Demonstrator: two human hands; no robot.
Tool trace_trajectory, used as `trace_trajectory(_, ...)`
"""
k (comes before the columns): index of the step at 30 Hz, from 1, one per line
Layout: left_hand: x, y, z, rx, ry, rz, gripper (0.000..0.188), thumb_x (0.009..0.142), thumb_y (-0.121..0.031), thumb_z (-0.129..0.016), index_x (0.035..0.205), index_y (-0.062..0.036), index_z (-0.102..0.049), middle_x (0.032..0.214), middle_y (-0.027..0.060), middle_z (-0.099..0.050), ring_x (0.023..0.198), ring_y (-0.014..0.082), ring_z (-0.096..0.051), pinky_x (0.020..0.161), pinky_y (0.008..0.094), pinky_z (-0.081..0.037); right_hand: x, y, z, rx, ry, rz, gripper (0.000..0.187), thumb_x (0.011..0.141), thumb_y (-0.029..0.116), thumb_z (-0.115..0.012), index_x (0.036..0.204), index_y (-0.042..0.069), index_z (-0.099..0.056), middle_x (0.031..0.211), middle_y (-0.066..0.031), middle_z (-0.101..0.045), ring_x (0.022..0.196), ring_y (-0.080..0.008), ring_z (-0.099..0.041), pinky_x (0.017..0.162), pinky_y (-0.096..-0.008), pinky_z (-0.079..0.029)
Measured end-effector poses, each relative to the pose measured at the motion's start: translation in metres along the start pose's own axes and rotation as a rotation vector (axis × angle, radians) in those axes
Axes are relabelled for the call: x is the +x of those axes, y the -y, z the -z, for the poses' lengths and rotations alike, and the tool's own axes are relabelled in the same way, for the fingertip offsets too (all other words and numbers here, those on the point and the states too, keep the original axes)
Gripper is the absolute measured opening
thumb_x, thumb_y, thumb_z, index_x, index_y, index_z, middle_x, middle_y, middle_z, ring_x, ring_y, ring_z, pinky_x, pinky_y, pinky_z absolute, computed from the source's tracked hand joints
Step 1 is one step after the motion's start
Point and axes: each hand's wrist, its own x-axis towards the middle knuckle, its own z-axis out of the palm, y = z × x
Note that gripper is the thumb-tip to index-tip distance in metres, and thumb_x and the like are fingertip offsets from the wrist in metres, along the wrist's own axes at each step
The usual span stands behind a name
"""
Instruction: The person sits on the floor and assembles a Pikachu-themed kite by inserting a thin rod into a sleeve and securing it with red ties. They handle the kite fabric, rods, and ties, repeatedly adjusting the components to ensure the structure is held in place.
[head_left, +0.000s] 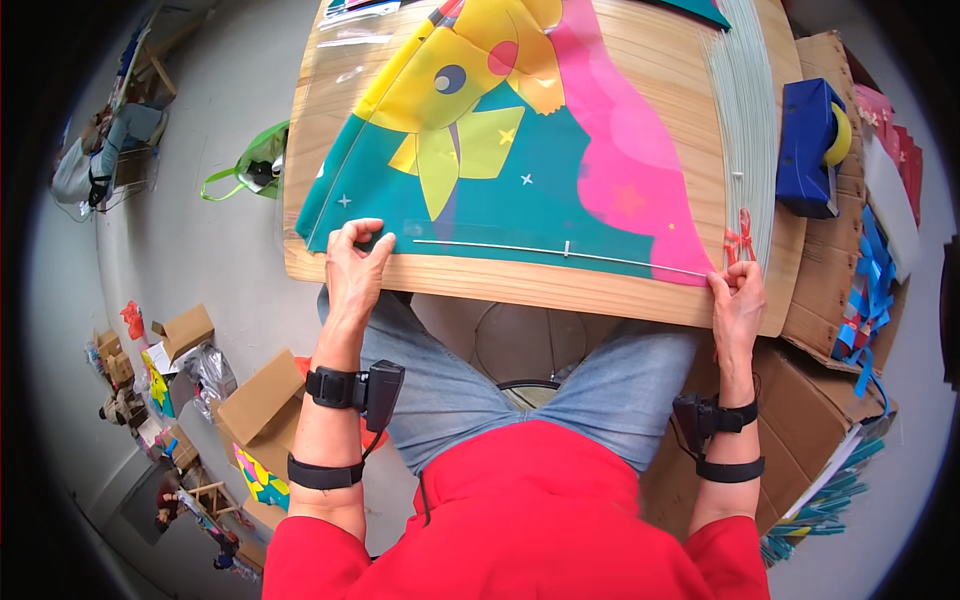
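Kite (520, 150) on wooden table (500, 285), left hand (355, 265) pressing its corner, right hand (738, 300) grip pinching thin rod (560, 253)

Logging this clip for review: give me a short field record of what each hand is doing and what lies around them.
Left hand: pressing the corner of the colourful plastic kite sail
Right hand: fingers pinching the end of the thin white rod lying on the sail
Surface: wooden board across the lap
Nearby: bundle of white rods, blue tape dispenser, cardboard boxes
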Motion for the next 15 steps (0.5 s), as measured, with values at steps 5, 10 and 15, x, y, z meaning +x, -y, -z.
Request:
trace_trajectory(5, -0.004, -0.003, -0.005, -0.093, -0.025, -0.152, 0.023, 0.077, -0.019, -0.068, 0.097, -0.0086, -0.065, 0.089, 0.0032, -0.052, 0.069, 0.0119, -0.047, 0.066, 0.0261, -0.044, 0.002, -0.008, 0.003, 0.001, -0.013, 0.036, 0.020, 0.076, 0.002, -0.067, 0.082, 0.001, -0.048, 0.069, -0.0077, -0.056, 0.063, -0.0151, -0.055, 0.060, -0.0282, -0.046)
trace_trajectory(10, 0.001, -0.010, -0.008, -0.025, 0.034, -0.137, 0.025, 0.074, -0.023, -0.071, 0.092, -0.0066, -0.064, 0.085, 0.0039, -0.055, 0.074, 0.0154, -0.051, 0.069, 0.0288, -0.045, 0.002, -0.010, 0.001, 0.013, -0.002, 0.048, 0.021, 0.077, 0.002, -0.067, 0.081, 0.001, -0.047, 0.068, -0.0061, -0.053, 0.062, -0.0128, -0.051, 0.060, -0.0271, -0.045)
trace_trajectory(15, 0.004, -0.012, -0.011, -0.024, 0.045, -0.107, 0.025, 0.072, -0.023, -0.072, 0.087, -0.0056, -0.065, 0.083, 0.0050, -0.055, 0.078, 0.0168, -0.054, 0.070, 0.0301, -0.046, 0.001, -0.007, 0.001, 0.020, -0.003, 0.058, 0.021, 0.077, 0.001, -0.067, 0.081, 0.001, -0.047, 0.067, -0.0056, -0.052, 0.061, -0.0122, -0.050, 0.059, -0.0268, -0.044)
